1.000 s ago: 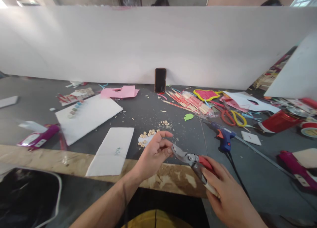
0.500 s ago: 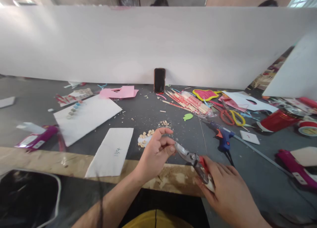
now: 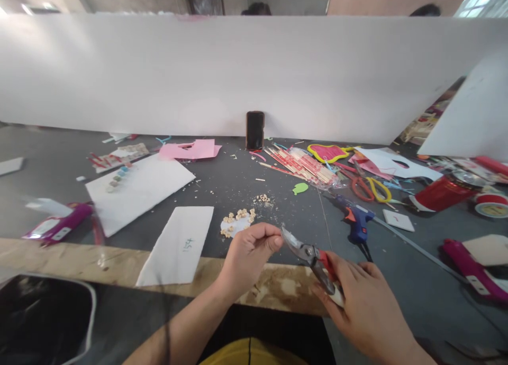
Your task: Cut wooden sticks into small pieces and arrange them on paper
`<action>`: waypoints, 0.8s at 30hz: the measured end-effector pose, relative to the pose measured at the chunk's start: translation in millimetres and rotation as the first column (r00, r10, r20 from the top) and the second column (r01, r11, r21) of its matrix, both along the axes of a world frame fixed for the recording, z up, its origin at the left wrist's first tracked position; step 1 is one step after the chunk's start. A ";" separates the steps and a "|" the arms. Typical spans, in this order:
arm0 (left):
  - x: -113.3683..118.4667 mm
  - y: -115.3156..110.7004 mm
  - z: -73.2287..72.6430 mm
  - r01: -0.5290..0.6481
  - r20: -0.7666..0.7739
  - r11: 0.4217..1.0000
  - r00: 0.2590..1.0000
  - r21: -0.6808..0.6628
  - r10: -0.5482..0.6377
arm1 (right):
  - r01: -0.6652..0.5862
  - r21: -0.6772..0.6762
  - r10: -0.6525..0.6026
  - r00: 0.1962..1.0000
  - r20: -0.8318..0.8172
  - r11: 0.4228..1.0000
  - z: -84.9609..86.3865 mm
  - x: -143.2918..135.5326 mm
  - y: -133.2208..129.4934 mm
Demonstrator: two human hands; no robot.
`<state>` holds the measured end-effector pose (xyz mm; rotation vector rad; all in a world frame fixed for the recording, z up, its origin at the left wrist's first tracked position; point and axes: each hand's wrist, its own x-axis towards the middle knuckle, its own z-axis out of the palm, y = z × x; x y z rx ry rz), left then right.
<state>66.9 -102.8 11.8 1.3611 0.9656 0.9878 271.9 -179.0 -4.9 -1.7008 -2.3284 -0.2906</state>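
My right hand (image 3: 357,296) is wrapped round the red and white handles of a pair of pruning shears (image 3: 307,253), whose metal blades point up and to the left. Close to the blade tips, my left hand (image 3: 252,254) is closed in a pinch of thumb and fingertips. Whatever sits in that pinch is too small to make out. Just beyond the left hand lies a small white piece (image 3: 237,225) edged with little pale wooden bits. A loose pile of cut bits (image 3: 262,198) is on the dark table behind it.
Wrapped wooden sticks (image 3: 301,164) lie ahead, right of an upright phone (image 3: 254,130). On the right are a blue glue gun (image 3: 358,222), scissors (image 3: 371,189) and a red can (image 3: 446,190). White sheets (image 3: 178,246) lie left; a white panel (image 3: 238,69) stands behind.
The raised fingers of my left hand have curled down into the pinch, uncovering more of the white piece. The shears have hardly moved in my right hand.
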 end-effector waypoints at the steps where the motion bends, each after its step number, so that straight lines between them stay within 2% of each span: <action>1: 0.0 0.0 0.7 -0.012 -0.025 1.000 1.000 0.005 0.013 | -0.003 -0.008 0.003 1.000 0.000 1.000 -0.2 -0.1 0.2; 5: 0.3 0.4 1.0 -0.038 -0.108 0.999 0.993 0.024 0.041 | 0.010 -0.030 -0.009 1.000 0.016 1.000 -2.5 0.6 1.0; 13: 3.5 0.9 -5.6 -0.017 -0.089 0.999 0.996 -0.047 0.013 | 0.005 -0.012 -0.004 0.999 0.034 1.000 -10.1 2.9 1.5; 18: 3.7 0.2 -4.5 -0.012 -0.100 0.998 0.995 -0.062 0.005 | 0.045 0.007 -0.046 0.998 0.039 0.999 -12.2 7.0 2.5; 24: 4.9 -0.3 -5.0 0.006 -0.094 0.999 0.995 -0.054 -0.011 | 0.032 -0.047 -0.030 0.999 0.038 0.998 -12.2 6.2 1.9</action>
